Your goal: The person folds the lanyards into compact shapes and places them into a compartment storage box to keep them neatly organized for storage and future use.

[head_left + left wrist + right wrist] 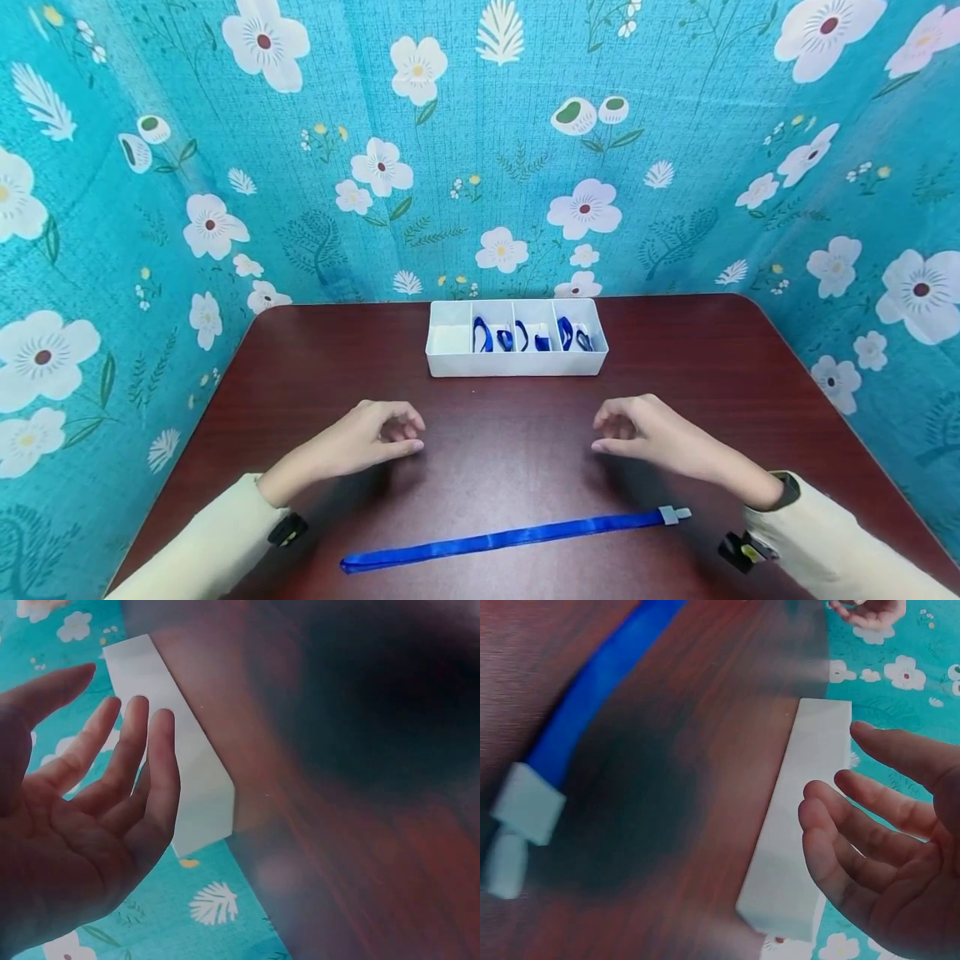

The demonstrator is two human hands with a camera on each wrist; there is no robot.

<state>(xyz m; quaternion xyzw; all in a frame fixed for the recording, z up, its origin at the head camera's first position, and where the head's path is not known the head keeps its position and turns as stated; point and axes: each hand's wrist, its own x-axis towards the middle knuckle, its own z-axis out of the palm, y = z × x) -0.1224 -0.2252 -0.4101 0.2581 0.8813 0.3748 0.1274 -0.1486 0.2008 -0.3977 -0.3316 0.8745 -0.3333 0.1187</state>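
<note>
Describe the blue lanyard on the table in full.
The blue lanyard is a flat, slightly shiny, fabric-looking strap, apparently doubled, with a pale grey clip at its right end. It lies nearly straight, slanting slightly, across the near part of the reddish-brown table; neither the left hand nor the right hand touches it.

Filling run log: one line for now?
left hand: empty | right hand: empty | blue lanyard: on table, untouched | white tray: beyond hands

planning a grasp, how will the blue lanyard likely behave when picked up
The blue lanyard is probably floppy, given how thin and flat it looks. Being narrow, it is likely light. The grey clip at one end may swing if the other is lifted.
</note>
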